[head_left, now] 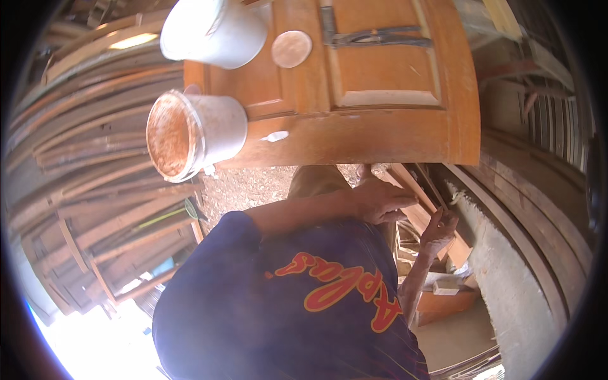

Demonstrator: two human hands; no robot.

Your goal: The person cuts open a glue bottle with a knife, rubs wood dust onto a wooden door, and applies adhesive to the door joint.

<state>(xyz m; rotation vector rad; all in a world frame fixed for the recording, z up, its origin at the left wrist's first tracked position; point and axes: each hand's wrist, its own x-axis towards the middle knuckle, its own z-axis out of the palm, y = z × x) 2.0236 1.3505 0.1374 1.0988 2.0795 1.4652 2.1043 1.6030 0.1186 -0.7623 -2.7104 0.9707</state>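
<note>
My left arm crosses in front of the dark blue shirt, and my left hand (383, 200) has its fingers stretched out to the right, above some wooden boards (415, 196). Nothing shows in it. My right hand (438, 232) is raised beside the boards, its fingers curled together; what they hold, if anything, is too small to make out. Ahead of both hands lies a varnished wooden panel door (380, 136). On its left part stands a white bucket (221, 126) smeared with orange-brown matter, next to a second white bucket (244, 38).
A round brownish disc (292, 49), dark strips (380, 38) and a small white piece (275, 136) lie on the door. Stacked timber (95, 139) fills the left side. On the right run a concrete ledge (506, 278) and long planks (519, 209). Shavings (234, 190) cover the ground.
</note>
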